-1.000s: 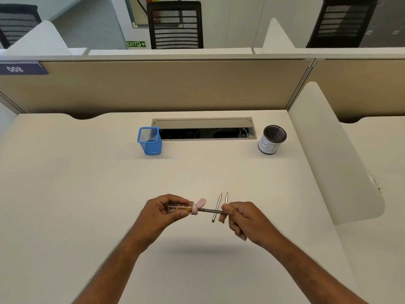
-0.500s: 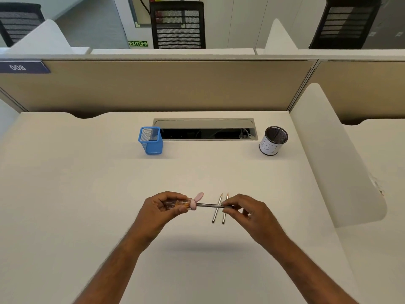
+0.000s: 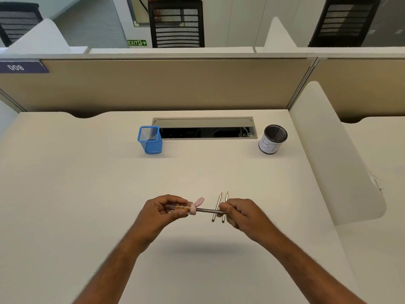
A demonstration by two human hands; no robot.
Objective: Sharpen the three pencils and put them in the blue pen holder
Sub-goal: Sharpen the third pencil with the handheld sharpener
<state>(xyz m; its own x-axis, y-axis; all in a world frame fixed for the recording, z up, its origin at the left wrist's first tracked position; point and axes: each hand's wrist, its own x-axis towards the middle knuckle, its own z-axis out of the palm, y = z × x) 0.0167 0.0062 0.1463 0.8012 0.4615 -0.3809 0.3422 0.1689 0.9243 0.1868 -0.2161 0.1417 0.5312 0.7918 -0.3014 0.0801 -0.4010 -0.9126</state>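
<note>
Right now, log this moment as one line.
left hand: holds sharpener | right hand: holds pencil in sharpener | two pencils on desk | blue pen holder: no pencils visible

A pale desk [image 3: 65, 194] has a cable slot [image 3: 203, 128] at its back edge. A tan partition [image 3: 175, 84] carries a label reading 008 [image 3: 22, 67]. A white divider [image 3: 335, 154] stands on the right. Beyond are black mesh chairs [image 3: 176, 24] and a green exit sign [image 3: 136, 43].

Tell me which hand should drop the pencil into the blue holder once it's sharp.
The right hand. It already grips the pencil; the left hand is closed on the sharpener. The blue pen holder sits further left, but nothing blocks the way.
</note>
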